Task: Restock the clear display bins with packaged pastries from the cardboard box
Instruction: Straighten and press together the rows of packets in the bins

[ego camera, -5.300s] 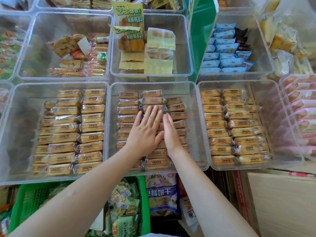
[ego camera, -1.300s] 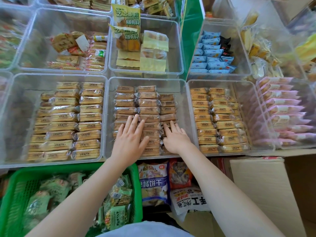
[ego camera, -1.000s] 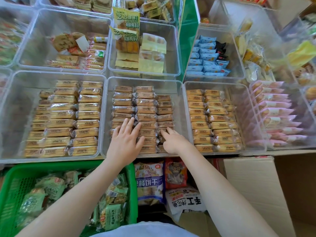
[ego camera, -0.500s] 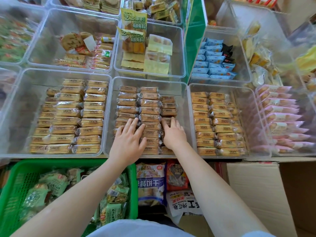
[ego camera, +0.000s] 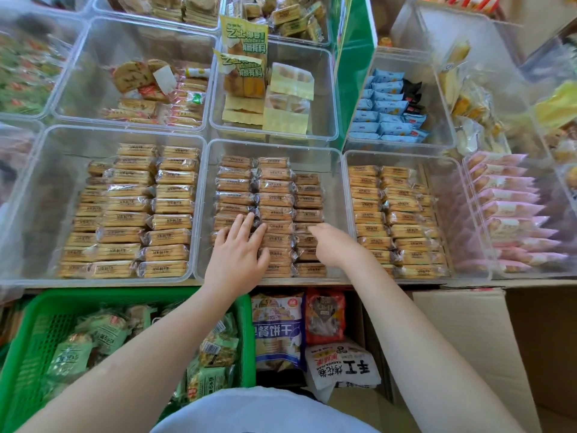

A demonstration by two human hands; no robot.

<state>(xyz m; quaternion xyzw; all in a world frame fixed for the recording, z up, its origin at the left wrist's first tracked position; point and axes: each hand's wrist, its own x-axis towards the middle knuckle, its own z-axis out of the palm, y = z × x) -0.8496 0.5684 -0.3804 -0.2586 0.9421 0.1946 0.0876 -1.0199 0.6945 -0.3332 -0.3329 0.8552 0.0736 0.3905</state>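
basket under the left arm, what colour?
Green basket, perforated walls; head view shows it best.

The display bins [ego camera: 199, 210] are formed of clear, smooth, glossy plastic. The packaged pastries [ego camera: 276, 187] are wrapped in shiny transparent film. A matt brown cardboard box [ego camera: 468, 339] and a perforated green plastic basket [ego camera: 40, 339] are seen below.

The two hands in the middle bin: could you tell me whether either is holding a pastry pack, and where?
Left hand lies flat on the packs, holding nothing. Right hand curls among them; a grip cannot be told.
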